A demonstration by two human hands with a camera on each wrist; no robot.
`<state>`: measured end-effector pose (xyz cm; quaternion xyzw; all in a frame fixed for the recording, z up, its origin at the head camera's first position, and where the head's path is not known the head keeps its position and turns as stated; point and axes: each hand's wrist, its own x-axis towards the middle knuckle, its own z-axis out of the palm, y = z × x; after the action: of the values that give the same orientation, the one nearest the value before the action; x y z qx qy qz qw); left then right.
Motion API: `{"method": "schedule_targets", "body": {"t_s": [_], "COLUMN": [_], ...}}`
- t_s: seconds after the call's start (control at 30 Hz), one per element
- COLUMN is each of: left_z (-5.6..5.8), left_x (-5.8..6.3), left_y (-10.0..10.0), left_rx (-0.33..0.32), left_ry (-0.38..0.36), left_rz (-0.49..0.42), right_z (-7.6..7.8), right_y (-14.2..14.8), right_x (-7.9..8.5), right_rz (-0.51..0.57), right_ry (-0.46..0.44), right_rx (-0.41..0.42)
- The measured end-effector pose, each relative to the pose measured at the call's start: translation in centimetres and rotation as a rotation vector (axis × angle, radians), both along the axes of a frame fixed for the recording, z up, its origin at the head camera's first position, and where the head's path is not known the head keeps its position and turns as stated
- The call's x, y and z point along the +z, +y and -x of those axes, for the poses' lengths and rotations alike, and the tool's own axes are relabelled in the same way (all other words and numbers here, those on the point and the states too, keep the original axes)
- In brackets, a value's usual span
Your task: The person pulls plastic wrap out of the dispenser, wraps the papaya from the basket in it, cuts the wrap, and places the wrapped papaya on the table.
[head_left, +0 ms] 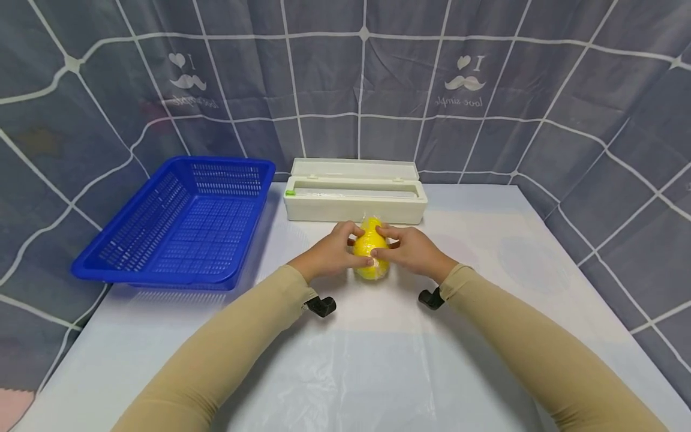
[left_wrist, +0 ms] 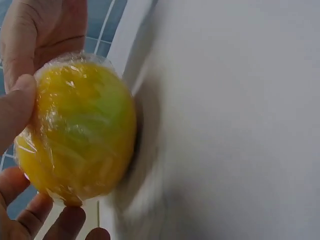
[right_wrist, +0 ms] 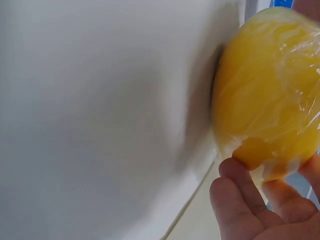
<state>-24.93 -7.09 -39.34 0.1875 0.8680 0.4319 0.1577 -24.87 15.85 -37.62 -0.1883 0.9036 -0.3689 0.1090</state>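
A yellow pear [head_left: 370, 245], wrapped in clear plastic film, stands between both hands near the middle of the white table, its narrow end towards the back. From the left side my left hand [head_left: 333, 252] holds it with thumb and fingers. My right hand [head_left: 414, 252] grips the opposite side in much the same way. In the left wrist view the wrapped pear [left_wrist: 80, 135] shows a greenish patch under shiny, creased film. Fingertips [right_wrist: 235, 170] touch the film at one end of the pear [right_wrist: 270, 95] in the right wrist view.
Just behind the hands is a long white film dispenser box [head_left: 353, 210], its lid [head_left: 356, 169] raised and a green piece at its left end. To the left sits a blue plastic basket [head_left: 162, 277]. Grey checked curtains [head_left: 324, 78] enclose the white table [head_left: 378, 372].
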Motion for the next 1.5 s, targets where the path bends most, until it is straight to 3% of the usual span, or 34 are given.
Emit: {"method": "schedule_targets", "body": {"t_s": [0.33, 0.53, 1.03, 1.5], "left_z": [0.5, 0.2, -0.2, -0.2], "left_x": [0.2, 0.5, 0.7, -0.3], "left_y": [-0.6, -0.6, -0.1, -0.5], "left_rx": [0.002, -0.002, 0.023, 0.03], "left_ry": [-0.032, -0.042, -0.013, -0.029], "left_rz": [-0.033, -0.018, 0.003, -0.031], "right_z": [0.1, 0.2, 0.3, -0.3], "right_y": [0.4, 0.9, -0.1, -0.5], "right_x": [0.4, 0.0, 0.4, 0.7], "right_rz": [-0.089, -0.006, -0.066, -0.074], "right_ry": [-0.013, -0.091, -0.021, -0.027], "right_rx": [0.067, 0.109, 0.05, 0.017]}}
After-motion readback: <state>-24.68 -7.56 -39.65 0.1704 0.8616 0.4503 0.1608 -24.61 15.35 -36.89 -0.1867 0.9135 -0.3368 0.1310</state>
